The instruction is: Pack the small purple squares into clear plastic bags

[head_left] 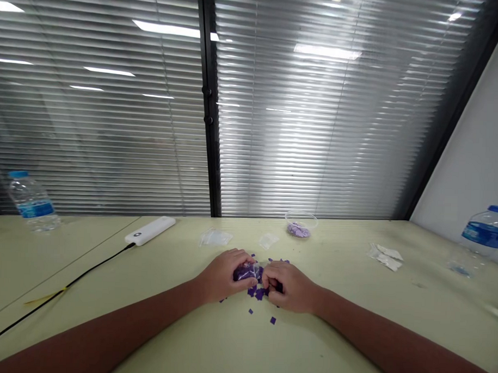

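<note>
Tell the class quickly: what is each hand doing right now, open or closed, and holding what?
Left hand: closed, holding a clear plastic bag of purple squares.
Right hand: closed, pinching the same bag at its right end.

We log a pale green worktop: water bottles at both far corners, white power bank with black cable, clear bowl of lilac bits, small clear bags, white slips, scattered purple squares mid-front.

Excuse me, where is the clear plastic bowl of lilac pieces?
Head view: the bowl sits at the pale green table's far edge, beyond the right hand, beside a small clear plastic bag.
</note>
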### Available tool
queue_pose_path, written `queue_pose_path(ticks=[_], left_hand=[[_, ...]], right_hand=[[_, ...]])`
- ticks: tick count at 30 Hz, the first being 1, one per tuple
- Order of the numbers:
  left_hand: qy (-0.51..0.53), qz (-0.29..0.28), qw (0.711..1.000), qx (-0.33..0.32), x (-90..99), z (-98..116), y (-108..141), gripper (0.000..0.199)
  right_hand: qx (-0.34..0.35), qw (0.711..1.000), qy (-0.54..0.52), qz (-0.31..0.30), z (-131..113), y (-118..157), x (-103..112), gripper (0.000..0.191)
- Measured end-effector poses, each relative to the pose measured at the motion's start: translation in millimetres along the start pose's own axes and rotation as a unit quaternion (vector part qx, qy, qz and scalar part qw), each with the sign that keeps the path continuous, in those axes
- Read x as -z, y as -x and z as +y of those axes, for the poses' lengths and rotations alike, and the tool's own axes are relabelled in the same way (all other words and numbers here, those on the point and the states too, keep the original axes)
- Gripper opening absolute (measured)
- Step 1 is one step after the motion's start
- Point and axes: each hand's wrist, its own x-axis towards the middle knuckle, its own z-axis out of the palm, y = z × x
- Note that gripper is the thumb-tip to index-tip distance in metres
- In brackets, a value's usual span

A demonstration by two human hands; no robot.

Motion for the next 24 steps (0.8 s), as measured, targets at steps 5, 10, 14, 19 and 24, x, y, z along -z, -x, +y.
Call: queue_pose_path(ticks=[5,10,14,19,24], left_hand=[[0.003,-0.002,1.0,-0.003,0.4,0.3,-0.3,0.034],[0.007,-0.009,1.0,-0.012,0.6,0.6,-0.5,0.032],[0.006,-0.011,1.0,-0.015,0.1,0.0,-1.2,0.034],[0.007,-0.013,1.0,-0.018,-0.1,-0.5,-1.6,0.035],[0.007,-0.012,1.0,-0.014,-0.7,-0.7,-1.4,0.036]], right_hand=[[0.0,1.0,-0.005,0.002,0.4,0.0,0.2,0.019],[-0.002,1.0,-0.003,0.0,0.6,-0.1,0.9,0.019],[-0.003,1.0,0.007,-0.002,0.8,0.6,0.1,0.019],[-0.003,1.0,0.012,-0.004,0.5,1.0,0.0,0.019],[-0.003,1.0,0.011,-0.007,1.0,1.3,0.7,0.02]])
